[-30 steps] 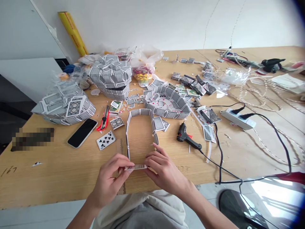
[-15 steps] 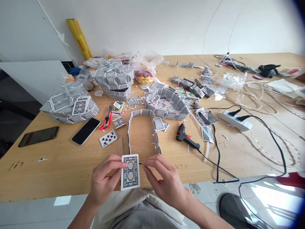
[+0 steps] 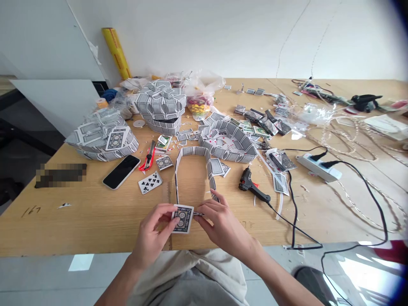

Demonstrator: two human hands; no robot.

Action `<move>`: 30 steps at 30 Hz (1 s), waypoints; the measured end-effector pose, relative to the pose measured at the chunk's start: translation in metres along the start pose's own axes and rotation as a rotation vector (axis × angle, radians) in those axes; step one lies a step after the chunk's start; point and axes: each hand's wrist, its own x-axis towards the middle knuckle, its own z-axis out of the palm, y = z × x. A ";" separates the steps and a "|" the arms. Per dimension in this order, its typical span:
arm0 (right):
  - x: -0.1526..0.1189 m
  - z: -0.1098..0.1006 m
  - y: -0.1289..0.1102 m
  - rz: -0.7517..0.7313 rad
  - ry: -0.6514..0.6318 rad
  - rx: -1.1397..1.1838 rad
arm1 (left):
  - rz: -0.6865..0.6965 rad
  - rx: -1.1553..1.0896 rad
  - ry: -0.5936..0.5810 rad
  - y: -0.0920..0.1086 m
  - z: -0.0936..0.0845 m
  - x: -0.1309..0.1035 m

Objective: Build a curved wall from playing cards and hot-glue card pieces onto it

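At the lower centre of the frame, over the near edge of the wooden desk [image 3: 79, 221], my left hand [image 3: 153, 236] pinches a patterned playing card [image 3: 182, 218], tilted back-side up. My right hand [image 3: 223, 225] grips the card's right edge with its fingertips. Just above them lies a U-shaped strip of cards [image 3: 194, 170]; a black glue gun [image 3: 253, 187] lies to its right.

Place: craft workshop
Bench: wooden table [image 3: 95, 221] strewn with card scraps
Tools: glue gun [image 3: 253, 189], knife [image 3: 148, 156], power strip [image 3: 318, 167]
Work: card-covered boxes [image 3: 161, 106]
Walls: bare white
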 end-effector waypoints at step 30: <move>0.067 -0.075 -0.002 0.102 0.002 0.276 | 0.616 0.359 0.201 0.051 0.014 0.092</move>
